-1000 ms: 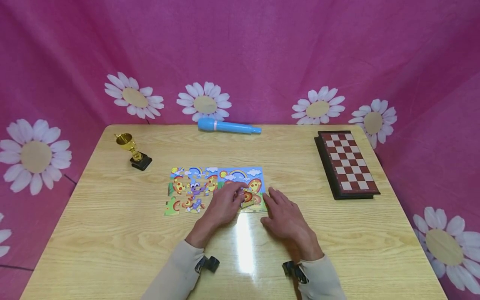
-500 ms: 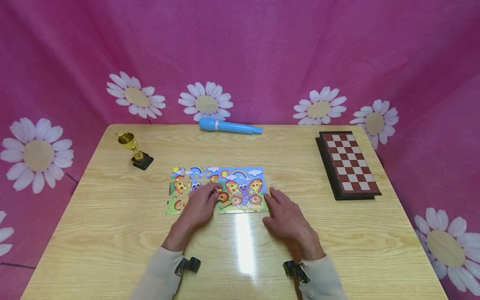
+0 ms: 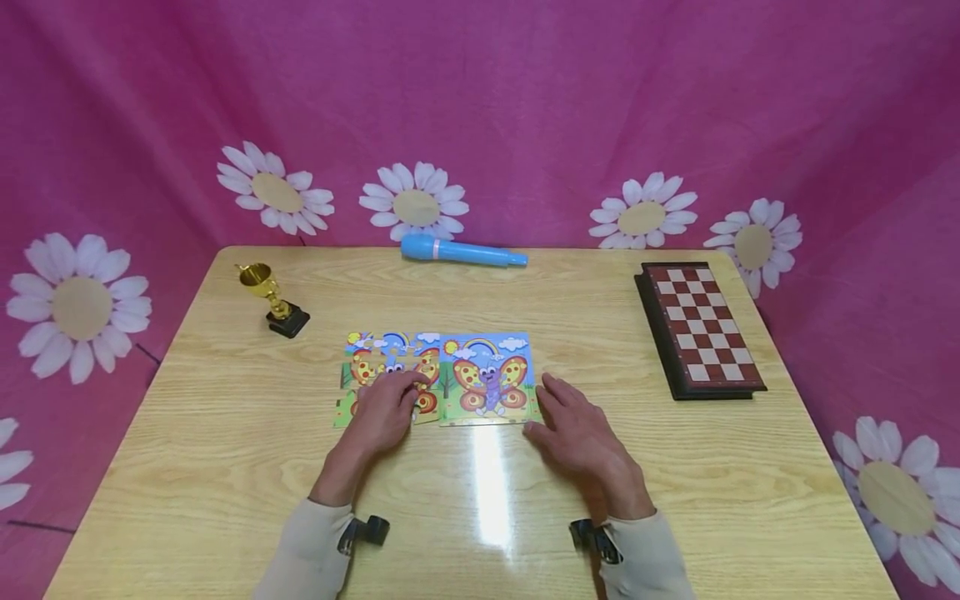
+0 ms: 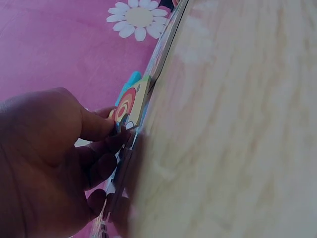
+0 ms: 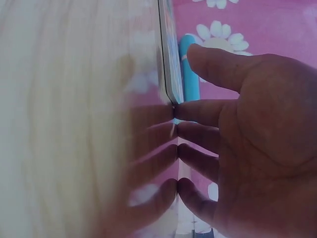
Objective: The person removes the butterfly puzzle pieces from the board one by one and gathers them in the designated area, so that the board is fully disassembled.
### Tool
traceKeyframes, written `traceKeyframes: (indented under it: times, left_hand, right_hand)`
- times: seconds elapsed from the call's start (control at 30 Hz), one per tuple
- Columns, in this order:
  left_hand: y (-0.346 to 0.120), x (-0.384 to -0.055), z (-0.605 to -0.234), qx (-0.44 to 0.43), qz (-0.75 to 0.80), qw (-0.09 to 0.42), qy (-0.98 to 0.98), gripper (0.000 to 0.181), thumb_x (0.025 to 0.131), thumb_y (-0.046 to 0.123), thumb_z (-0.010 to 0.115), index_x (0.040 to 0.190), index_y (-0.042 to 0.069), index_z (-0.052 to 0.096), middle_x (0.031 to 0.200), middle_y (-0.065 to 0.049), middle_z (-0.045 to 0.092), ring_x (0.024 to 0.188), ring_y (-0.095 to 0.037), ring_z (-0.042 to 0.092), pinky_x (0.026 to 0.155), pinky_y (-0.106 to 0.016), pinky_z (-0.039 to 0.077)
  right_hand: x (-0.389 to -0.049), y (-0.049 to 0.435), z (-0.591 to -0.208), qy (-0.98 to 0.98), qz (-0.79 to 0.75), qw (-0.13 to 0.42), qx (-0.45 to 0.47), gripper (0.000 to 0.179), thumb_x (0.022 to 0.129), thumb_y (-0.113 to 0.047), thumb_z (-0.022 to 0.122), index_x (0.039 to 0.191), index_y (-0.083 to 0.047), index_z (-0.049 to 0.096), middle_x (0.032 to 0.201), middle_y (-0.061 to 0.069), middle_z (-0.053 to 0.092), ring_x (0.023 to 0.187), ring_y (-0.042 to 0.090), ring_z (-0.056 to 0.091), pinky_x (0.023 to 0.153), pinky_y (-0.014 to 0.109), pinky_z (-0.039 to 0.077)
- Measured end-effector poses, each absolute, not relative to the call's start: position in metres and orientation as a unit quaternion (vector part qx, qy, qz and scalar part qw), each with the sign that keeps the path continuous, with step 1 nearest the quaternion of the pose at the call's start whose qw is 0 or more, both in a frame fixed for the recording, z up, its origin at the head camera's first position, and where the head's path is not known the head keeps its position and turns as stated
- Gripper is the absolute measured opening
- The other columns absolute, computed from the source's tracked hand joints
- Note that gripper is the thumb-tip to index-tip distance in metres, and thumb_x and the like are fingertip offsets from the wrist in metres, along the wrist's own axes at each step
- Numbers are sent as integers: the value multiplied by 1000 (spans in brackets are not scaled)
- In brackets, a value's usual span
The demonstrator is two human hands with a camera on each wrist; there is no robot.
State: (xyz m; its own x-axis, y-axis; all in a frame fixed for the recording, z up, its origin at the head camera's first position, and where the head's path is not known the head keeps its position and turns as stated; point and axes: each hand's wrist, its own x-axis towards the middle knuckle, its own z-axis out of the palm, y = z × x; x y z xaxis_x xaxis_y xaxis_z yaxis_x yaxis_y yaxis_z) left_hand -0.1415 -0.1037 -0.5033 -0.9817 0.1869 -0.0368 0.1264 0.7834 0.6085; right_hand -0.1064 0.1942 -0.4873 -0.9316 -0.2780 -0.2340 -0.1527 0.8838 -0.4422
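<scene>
My left hand (image 3: 382, 411) pinches a jigsaw puzzle piece (image 4: 126, 104) with a red and yellow ring pattern between thumb and fingers. The piece sits tilted at the lower right corner of a butterfly jigsaw (image 3: 363, 367), whose middle and lower parts are partly hidden under the hand. Right beside the jigsaw lies a square board (image 3: 491, 383) printted with the same butterfly, sun and rainbow. My right hand (image 3: 583, 429) rests on the table with relaxed fingers, fingertips close by the board's right edge, and holds nothing.
A small gold trophy cup (image 3: 274, 300) on a black base stands at the back left. A blue toy microphone (image 3: 465, 252) lies along the far edge. On the right is a folded chessboard case (image 3: 701, 329). A pink flowered cloth (image 3: 525, 100) hangs behind the table (image 3: 225, 483).
My left hand has carried the puzzle piece leftward from over the printed board to the jigsaw's lower right corner. My right hand has stayed beside the board.
</scene>
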Motion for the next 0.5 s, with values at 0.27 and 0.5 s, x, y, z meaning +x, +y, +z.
traceKeyframes:
  times: [0.27, 0.5]
  left_hand:
    - [-104, -139, -506, 78, 297, 41, 951, 24, 97, 16, 54, 113, 23, 70, 118, -2, 68, 100, -23, 54, 74, -36, 25]
    - [-102, -139, -506, 88, 289, 16, 953, 22, 96, 20, 55, 112, 21, 70, 111, -1, 69, 109, -25, 56, 77, -41, 29]
  right_hand:
    - [-107, 195, -491, 962, -208, 133, -119, 66, 94, -41, 56, 147, -6, 39, 159, 11, 26, 147, 33, 24, 111, 56, 29]
    - [-107, 196, -491, 960, -215, 138, -115, 66, 94, -42, 55, 147, -6, 38, 160, 9, 24, 147, 32, 22, 110, 58, 28]
